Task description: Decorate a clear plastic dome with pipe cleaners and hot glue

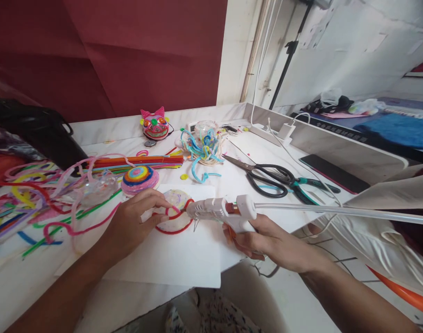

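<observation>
Round piece: clear plastic disc edged in red, on white paper.
Red fuzzy stem: crosses the disc, free end toward 2 o'clock.
Left hand: pinches the stem; nearer, disc at 3 o'clock.
Right hand: grasps white plastic glue gun; long axis 9–3 o'clock, nozzle at disc; disc at 9 o'clock.

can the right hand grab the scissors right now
Probably not while it's full: the right hand is gripping the white glue gun, though the scissors lie in the open just beyond.
</observation>
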`<act>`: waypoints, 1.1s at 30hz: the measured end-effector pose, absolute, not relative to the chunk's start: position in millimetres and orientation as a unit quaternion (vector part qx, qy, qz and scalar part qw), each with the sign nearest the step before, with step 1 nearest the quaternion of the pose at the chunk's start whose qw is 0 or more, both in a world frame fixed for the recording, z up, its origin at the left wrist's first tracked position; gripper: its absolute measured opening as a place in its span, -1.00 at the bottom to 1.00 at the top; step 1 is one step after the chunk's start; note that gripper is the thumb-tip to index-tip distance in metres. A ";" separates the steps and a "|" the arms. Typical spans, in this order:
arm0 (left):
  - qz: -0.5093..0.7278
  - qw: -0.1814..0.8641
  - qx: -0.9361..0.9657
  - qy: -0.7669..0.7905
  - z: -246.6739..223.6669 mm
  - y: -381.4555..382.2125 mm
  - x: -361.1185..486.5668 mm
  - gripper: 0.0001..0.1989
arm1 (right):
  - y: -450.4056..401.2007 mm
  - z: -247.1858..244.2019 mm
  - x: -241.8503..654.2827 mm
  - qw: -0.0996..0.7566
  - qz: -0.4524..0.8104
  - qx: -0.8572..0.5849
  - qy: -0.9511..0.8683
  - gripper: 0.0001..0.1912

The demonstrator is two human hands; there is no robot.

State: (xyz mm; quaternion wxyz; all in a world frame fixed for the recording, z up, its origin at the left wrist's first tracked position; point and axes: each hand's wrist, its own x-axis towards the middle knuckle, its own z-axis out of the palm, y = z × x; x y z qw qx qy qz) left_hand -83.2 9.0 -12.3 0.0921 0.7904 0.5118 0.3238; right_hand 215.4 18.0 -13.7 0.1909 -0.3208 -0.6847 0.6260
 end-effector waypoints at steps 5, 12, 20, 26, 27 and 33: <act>0.324 0.092 0.789 0.513 -12.6 9.4 -83.7 -0.91 | 20.3 -14.6 215.2 0.192 0.622 -0.308 -0.694 -0.89; 0.317 0.084 0.791 0.517 -12.2 9.2 -84.0 -0.92 | 23.1 -15.4 213.8 0.196 0.616 -0.308 -0.698 -0.91; 0.316 0.075 0.789 0.521 -8.7 9.3 -81.8 -0.88 | 25.5 -17.6 213.4 0.198 0.607 -0.310 -0.705 -0.90; 0.316 0.079 0.790 0.519 -9.0 9.0 -82.3 -0.90 | 24.7 -17.0 216.0 0.195 0.593 -0.308 -0.718 -0.89; 0.317 0.081 0.790 0.519 -9.1 8.9 -82.4 -0.90 | 24.3 -16.5 216.2 0.195 0.591 -0.309 -0.719 -0.89; 0.317 0.093 0.785 0.524 -9.4 9.2 -82.6 -0.89 | 22.8 -12.1 216.3 0.194 0.575 -0.310 -0.732 -0.88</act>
